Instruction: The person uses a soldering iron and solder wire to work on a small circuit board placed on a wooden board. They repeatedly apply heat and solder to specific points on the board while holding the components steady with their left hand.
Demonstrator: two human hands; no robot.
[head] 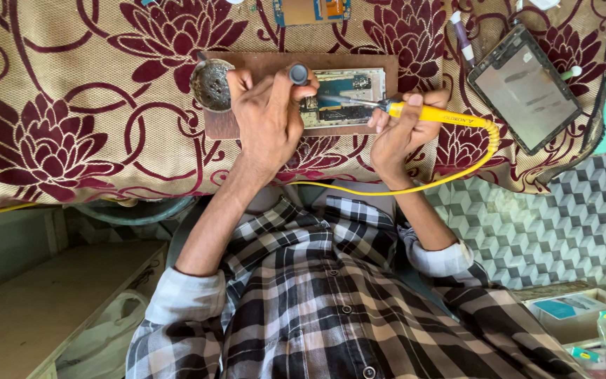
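Observation:
My right hand (400, 130) grips a yellow soldering iron (435, 114), its metal tip resting on an opened phone circuit board (341, 95). My left hand (269, 116) presses on the left end of that board and holds a small dark cylindrical tool (299, 73) upright between thumb and fingers. The board lies on a brown wooden block (220, 125) set on a beige cloth with maroon flowers (71, 105). The iron's yellow cord (457, 172) curls back toward my body.
A round metal dish (210, 84) of residue sits at the block's left corner. A detached phone screen (525, 88) lies at right, a pen-like tool (462, 38) beside it. Another circuit board (311, 10) is at the top edge. Boxes (569, 312) stand lower right.

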